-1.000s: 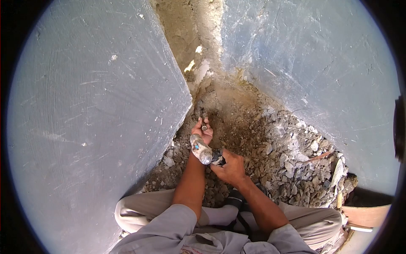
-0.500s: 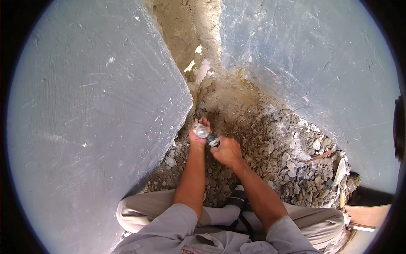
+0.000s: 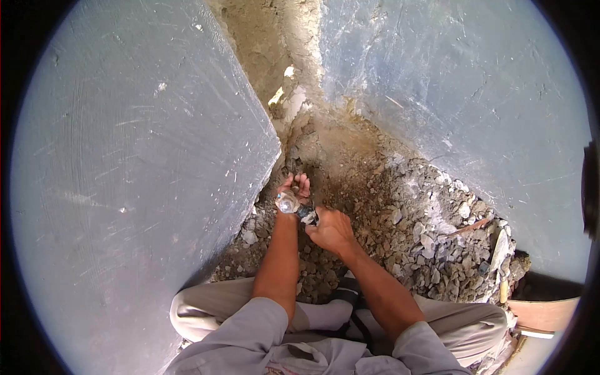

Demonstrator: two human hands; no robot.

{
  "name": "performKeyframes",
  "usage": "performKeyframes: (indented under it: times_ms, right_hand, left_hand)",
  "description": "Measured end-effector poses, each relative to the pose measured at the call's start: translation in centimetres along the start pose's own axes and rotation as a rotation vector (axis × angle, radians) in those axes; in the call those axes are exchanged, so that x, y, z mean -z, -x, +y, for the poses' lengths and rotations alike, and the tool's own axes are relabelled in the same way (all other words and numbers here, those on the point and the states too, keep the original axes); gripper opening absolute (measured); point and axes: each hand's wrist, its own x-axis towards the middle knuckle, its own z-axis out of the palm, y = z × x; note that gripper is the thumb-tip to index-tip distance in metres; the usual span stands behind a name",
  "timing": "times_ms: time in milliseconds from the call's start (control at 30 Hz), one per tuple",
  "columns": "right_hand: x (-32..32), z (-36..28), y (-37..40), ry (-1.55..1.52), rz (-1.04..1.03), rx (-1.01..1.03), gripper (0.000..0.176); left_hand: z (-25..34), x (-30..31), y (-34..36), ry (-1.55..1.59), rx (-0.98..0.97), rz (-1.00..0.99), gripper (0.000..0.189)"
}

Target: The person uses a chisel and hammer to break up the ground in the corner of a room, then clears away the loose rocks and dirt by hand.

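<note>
In the head view, my right hand (image 3: 331,229) is wrapped round the dark grip of a hammer (image 3: 288,202). The hammer's rounded metal head lies over the wrist and palm of my left hand (image 3: 300,183). My left hand faces palm up with its fingers curled, close to the broken corner of the grey wall; what it holds is mostly hidden behind the hammer head. Just past its fingertips there is a dark lump (image 3: 294,164) that I cannot identify. Loose rubble (image 3: 375,215) lies under and around both hands.
A grey wall slab (image 3: 144,156) rises on the left, another grey wall (image 3: 462,87) on the right, with a bare earthy gap (image 3: 269,50) between them. My crossed legs are at the bottom. A brown curved board (image 3: 544,314) sits at lower right.
The hammer head has moved slightly left and down, towards my left wrist. My right hand has shifted slightly the same way. The camera view has also moved a little.
</note>
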Motion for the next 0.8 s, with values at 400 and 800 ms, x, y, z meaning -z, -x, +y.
performKeyframes:
  times_ms: [400, 800]
  right_hand:
    - [0.8, 6.4, 3.7, -0.272, 0.295, -0.154, 0.032]
    - [1.2, 6.8, 3.3, -0.411, 0.322, -0.151, 0.026]
  left_hand:
    - [-3.3, -2.1, 0.3, -0.239, 0.165, 0.271, 0.022]
    - [-3.9, -2.4, 0.4, -0.416, 0.158, 0.279, 0.024]
